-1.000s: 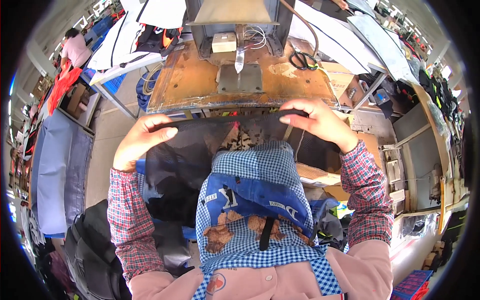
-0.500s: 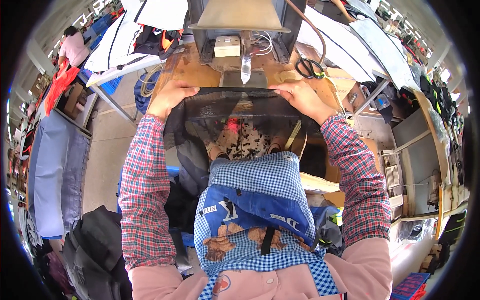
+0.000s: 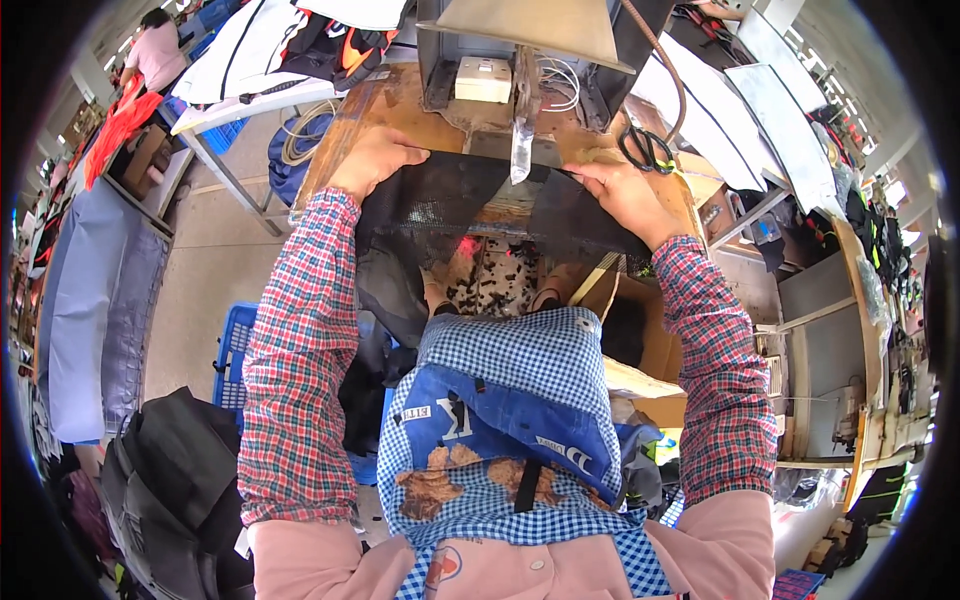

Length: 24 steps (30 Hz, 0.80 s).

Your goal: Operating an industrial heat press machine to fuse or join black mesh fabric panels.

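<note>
A sheet of black mesh fabric [image 3: 450,195] is stretched between my hands at the front edge of a worn wooden worktable [image 3: 420,110]. My left hand [image 3: 376,166] pinches its far left corner between thumb and fingers. At the far right, my right hand [image 3: 628,202] grips the other corner. A narrow upright machine part with a pale, clear-looking tip [image 3: 521,150] comes down between the hands and overlaps the fabric's far edge. Whether it touches the cloth I cannot tell. The lower fabric hangs toward my lap, and the floor shows through it.
Black-handled scissors [image 3: 647,150] lie right of the machine. Behind its tip are a cream switch box [image 3: 483,79] and white wires. Dark scraps [image 3: 490,278] litter the floor by my feet. A blue crate [image 3: 232,350] and dark fabric pile [image 3: 175,490] stand left; another person [image 3: 156,55] is far left.
Both hands have moved forward with the stretched mesh, so its far edge now meets the machine tip in view. My view has also shifted slightly, and more of the blue crate shows.
</note>
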Available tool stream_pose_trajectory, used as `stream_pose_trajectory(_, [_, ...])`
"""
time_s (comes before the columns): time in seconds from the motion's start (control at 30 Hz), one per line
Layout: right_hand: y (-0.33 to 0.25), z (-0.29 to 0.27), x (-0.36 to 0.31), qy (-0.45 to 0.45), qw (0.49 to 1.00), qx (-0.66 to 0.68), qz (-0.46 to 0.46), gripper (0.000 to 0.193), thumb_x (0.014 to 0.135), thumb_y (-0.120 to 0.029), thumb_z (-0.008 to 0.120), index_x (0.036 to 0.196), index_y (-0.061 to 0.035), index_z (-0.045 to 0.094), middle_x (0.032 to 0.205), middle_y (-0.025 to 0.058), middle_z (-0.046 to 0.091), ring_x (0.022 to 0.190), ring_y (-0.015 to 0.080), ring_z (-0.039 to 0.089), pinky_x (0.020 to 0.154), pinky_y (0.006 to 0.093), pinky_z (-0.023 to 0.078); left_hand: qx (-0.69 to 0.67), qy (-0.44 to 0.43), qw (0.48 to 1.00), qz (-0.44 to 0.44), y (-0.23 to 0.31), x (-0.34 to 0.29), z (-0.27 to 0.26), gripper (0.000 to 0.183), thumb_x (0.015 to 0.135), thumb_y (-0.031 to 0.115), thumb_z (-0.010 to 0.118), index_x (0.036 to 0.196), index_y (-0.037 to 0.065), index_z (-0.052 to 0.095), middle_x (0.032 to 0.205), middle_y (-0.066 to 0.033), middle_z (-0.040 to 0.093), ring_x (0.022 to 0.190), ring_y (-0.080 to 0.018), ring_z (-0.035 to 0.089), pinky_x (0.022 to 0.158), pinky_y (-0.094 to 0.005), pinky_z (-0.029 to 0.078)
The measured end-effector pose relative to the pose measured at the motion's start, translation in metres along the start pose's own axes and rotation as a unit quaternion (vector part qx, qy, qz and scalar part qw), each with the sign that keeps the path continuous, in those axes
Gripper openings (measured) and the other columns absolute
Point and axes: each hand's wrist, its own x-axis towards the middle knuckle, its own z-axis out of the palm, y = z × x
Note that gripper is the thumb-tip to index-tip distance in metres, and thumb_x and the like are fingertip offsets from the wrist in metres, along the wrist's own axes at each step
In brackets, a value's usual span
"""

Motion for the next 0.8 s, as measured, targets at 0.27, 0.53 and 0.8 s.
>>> stream_pose_trajectory(0.27, [-0.002,-0.002,0.005,0.01,0.999,-0.023,-0.036,0.028,0.091,-0.011,0.063,0.119,-0.0144,0.069,0.105,0.0145,0.071,0.096,0.0342,0.067,0.085,0.0392,0.054,-0.001,0.007,1.0,0.008,0.003,-0.003,-0.001,0.035,0.079,0.021,0.077,0.099,-0.006,0.073,0.088,-0.0104,0.071,0.082,-0.0194,0.064,0.076,-0.032,0.048])
stream_pose_trajectory(0.53, [-0.004,-0.001,0.004,0.0,1.0,-0.013,-0.023,0.029,0.091,-0.01,0.063,0.12,-0.0149,0.069,0.104,0.0144,0.071,0.096,0.0348,0.067,0.085,0.0399,0.054,0.011,-0.011,1.0,-0.003,0.005,-0.004,-0.005,0.035,0.079,0.023,0.077,0.1,-0.005,0.074,0.088,-0.0103,0.071,0.082,-0.0191,0.063,0.077,-0.0324,0.048])
stream_pose_trajectory(0.8, [-0.01,-0.008,-0.003,-0.001,1.0,-0.007,-0.025,0.03,0.092,-0.01,0.063,0.121,-0.0153,0.069,0.101,0.0141,0.071,0.093,0.0342,0.067,0.083,0.0399,0.054,0.026,-0.023,0.999,0.03,-0.004,-0.006,-0.01,0.036,0.08,0.024,0.076,0.103,-0.004,0.073,0.091,-0.0104,0.072,0.086,-0.0196,0.065,0.08,-0.0318,0.048])
